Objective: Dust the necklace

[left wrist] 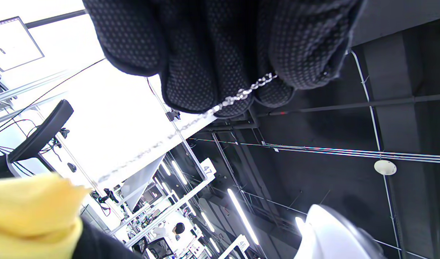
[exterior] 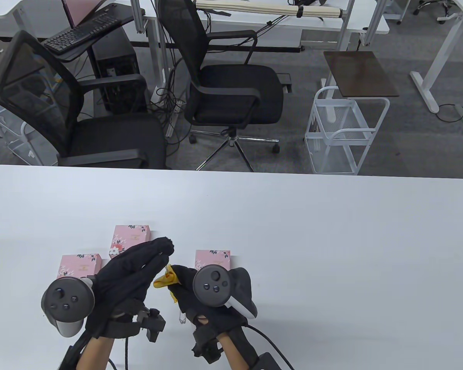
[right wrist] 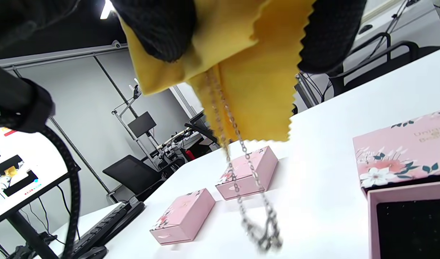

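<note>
Table view: above the white desk [exterior: 293, 231], the left hand [exterior: 135, 269] reaches up and right with fingers pressed together around the top of the necklace [exterior: 182, 318], while the right hand [exterior: 200, 296] pinches a yellow cloth [exterior: 165, 279]. Three pink boxes [exterior: 130, 241] lie just behind the hands.

Left wrist view: gloved fingers [left wrist: 191, 72] pinch the silver chain [left wrist: 241, 94].

Right wrist view: the fingers [right wrist: 158, 32] clamp the cloth [right wrist: 252, 72] around the chain [right wrist: 241, 172], which hangs down over the desk.

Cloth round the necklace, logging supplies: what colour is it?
Yellow cloth, clearest in right wrist view.
</note>
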Demonstrator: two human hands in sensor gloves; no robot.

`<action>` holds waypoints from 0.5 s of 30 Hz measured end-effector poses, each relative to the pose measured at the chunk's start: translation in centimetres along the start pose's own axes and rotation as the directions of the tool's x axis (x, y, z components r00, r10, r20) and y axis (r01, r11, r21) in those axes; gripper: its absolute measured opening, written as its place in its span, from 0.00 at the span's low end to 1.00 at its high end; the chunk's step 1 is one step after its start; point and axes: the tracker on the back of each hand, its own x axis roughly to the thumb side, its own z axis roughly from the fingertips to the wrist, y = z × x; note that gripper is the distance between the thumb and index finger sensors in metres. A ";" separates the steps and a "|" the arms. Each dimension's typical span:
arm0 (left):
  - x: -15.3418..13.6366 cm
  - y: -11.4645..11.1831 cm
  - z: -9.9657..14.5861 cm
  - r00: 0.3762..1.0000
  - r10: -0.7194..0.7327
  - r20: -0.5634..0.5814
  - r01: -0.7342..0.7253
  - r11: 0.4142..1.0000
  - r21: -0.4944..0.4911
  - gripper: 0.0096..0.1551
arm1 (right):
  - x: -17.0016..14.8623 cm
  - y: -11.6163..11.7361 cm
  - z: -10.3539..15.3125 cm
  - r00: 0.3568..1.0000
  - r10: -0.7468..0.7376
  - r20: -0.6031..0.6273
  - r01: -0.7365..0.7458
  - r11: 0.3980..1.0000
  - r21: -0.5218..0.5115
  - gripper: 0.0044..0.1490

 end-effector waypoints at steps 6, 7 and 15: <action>0.3 0.3 0.2 1.000 0.004 0.016 -0.004 1.000 0.028 0.18 | -0.6 0.3 -0.1 0.999 0.047 -0.022 -0.048 0.998 -0.030 0.24; 0.3 0.3 0.2 1.000 0.003 0.014 -0.003 0.999 0.032 0.18 | -0.6 0.3 -0.1 0.999 0.040 -0.026 -0.041 0.999 -0.026 0.25; 0.3 0.4 0.1 1.000 -0.001 0.013 0.001 0.999 0.043 0.19 | -1.0 0.4 -0.4 0.998 0.046 -0.042 -0.045 0.999 0.013 0.25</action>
